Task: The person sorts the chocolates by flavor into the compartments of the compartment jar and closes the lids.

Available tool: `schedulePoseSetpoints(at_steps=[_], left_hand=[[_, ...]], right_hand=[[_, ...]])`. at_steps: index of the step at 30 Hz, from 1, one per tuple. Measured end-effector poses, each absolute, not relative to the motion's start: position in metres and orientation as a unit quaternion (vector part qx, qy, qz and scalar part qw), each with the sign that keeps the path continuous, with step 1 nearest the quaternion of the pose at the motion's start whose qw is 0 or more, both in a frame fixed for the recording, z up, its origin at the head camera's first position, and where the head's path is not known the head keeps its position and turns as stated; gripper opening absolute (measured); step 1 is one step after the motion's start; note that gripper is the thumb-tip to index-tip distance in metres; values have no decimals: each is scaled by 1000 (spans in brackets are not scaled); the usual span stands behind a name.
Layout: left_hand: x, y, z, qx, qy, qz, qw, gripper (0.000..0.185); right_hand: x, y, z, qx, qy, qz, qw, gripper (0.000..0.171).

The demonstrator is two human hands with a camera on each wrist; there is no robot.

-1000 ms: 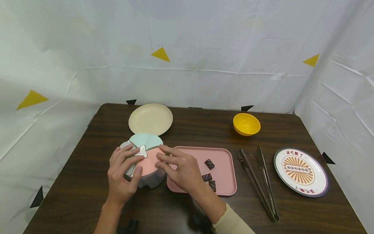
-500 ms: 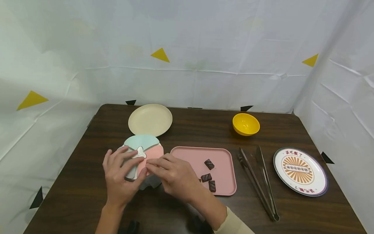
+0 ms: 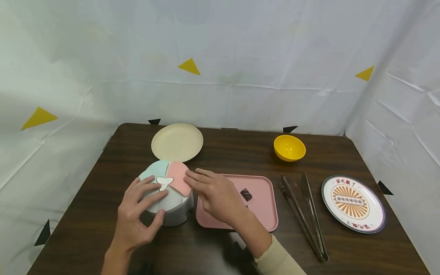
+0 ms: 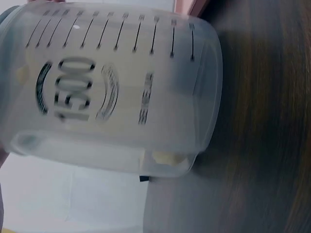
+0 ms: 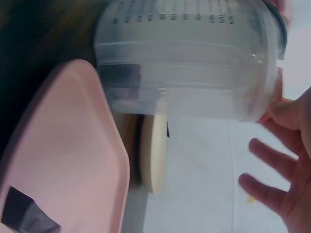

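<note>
A translucent storage canister point(image 3: 173, 214) stands upright on the table, its lid split into mint, pink and pale grey sections around a small white centre piece. My left hand point(image 3: 137, 208) rests its fingers over the lid's grey section, thumb held apart at the near side. With straight fingers, my right hand point(image 3: 216, 194) touches the lid's edge beside the pink section point(image 3: 178, 177). Printed scale marks and "1500" show on the canister wall point(image 4: 131, 97) in the left wrist view; pale bits inside are blurred. In the right wrist view, thumb and forefinger are at the canister's rim.
Right of the canister lies a pink tray point(image 3: 268, 214) with dark chocolate-like pieces point(image 3: 246, 194), partly hidden by my right arm. A cream plate point(image 3: 177, 142) is behind. Further right are a yellow bowl point(image 3: 290, 148), metal tongs point(image 3: 314, 225) and a patterned white plate point(image 3: 354, 204).
The canister's lid sections have turned counterclockwise, bringing pink to the upper right and grey to the front. My right hand moved in over the lid, then back to its right edge.
</note>
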State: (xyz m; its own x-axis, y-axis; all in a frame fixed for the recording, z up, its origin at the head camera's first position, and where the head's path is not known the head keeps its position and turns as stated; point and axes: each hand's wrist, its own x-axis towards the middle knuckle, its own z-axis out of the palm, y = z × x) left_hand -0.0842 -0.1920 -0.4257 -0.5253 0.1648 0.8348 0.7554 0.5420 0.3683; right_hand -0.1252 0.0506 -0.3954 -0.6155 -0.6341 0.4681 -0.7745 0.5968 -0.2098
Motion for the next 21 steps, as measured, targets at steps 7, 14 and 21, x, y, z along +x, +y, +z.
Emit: schedulePoseSetpoints(at_steps=[7,14,21], left_hand=[[-79,-190,-418,-326,-780,-372,384,31],[-83,-184,-420,-314,-777,-349,420,37],[-86,-186,-427,-313,-793,-355,384,38]], right_hand=[[-127,55,-393,410,-876,213,138,44],[-127,53,-392,487,-818,237,195,33],[-128,54,-392,484,-822,233,187,37]])
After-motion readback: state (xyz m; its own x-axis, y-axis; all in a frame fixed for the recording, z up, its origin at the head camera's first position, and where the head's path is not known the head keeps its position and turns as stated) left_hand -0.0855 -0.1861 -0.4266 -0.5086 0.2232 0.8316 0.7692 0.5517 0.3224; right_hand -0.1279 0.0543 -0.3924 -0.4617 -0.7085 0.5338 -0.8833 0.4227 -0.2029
